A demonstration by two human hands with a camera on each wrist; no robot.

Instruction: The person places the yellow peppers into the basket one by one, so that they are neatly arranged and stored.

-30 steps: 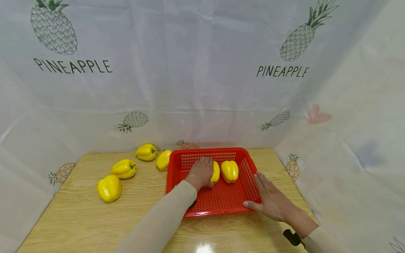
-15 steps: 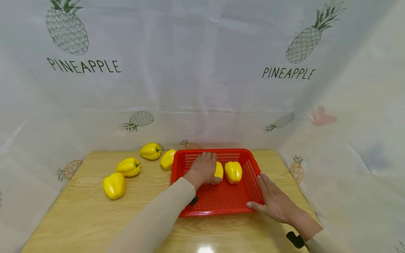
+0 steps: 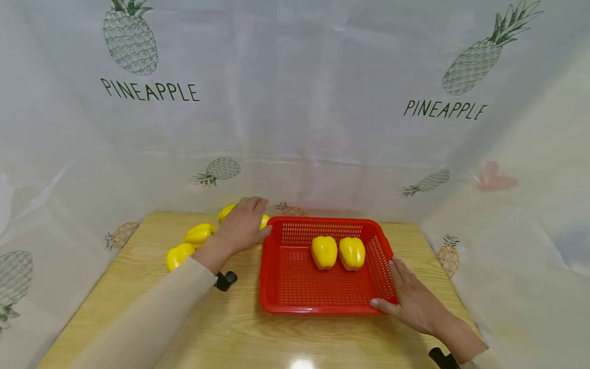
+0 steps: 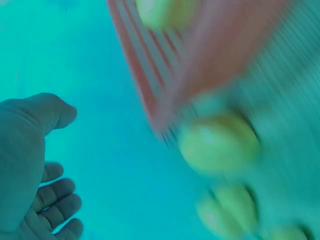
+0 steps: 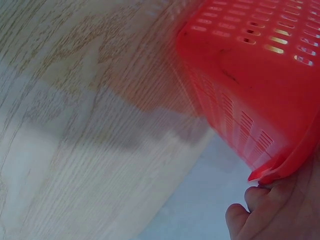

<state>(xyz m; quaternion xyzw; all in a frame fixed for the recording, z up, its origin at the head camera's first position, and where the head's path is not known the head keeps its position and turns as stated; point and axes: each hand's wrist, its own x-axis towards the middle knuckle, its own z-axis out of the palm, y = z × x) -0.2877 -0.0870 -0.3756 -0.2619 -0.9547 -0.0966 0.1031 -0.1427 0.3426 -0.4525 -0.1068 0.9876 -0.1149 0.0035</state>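
Two yellow bell peppers [image 3: 324, 252] lie side by side in the red plastic basket [image 3: 322, 310]. My left hand [image 3: 240, 225] is over the tabletop left of the basket, above several yellow bell peppers [image 3: 200, 233] that it partly hides. In the left wrist view its thumb and fingers [image 4: 57, 192] are spread apart and hold nothing; that view is blurred. My right hand [image 3: 417, 302] rests against the basket's right side, fingers straight along the outside and thumb over the rim. Part of this hand [image 5: 285, 210] touches the basket's rim in the right wrist view.
The wooden table [image 3: 239, 333] backs onto a hanging white sheet [image 3: 295, 128] printed with pineapples. The sheet also closes off both sides. Dark bands [image 3: 226, 281] circle the wrists.
The left hand has let go of a bell pepper in the basket and moved left, out over the peppers on the table. The right hand stays on the basket; the head view has shifted.
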